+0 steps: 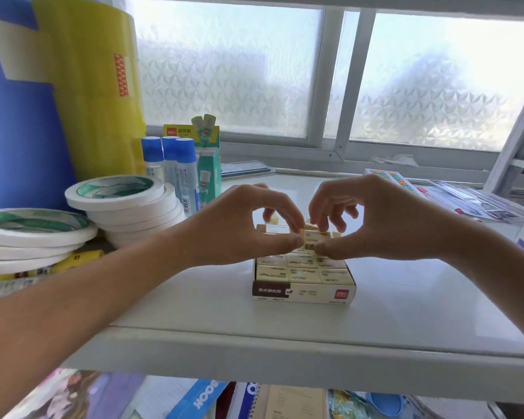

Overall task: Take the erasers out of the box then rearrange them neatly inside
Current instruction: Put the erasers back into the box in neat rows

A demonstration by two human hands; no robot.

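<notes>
A small cardboard eraser box (303,293) with a brown and red front label stands on the white shelf. Several cream erasers (288,272) lie in rows inside it. Above the box's middle, one cream eraser (310,238) is lifted out of the rows. My left hand (245,225) pinches its left end between thumb and forefinger. My right hand (372,219) pinches its right end the same way, other fingers curled above. The rear rows of the box are hidden behind my hands.
Stacks of white tape rolls (124,201) and blue-capped glue bottles (170,167) crowd the left side. A large yellow and blue roll (58,95) stands behind them. Papers and packets (466,198) lie at the right. The shelf's front edge (285,352) is close; books sit below.
</notes>
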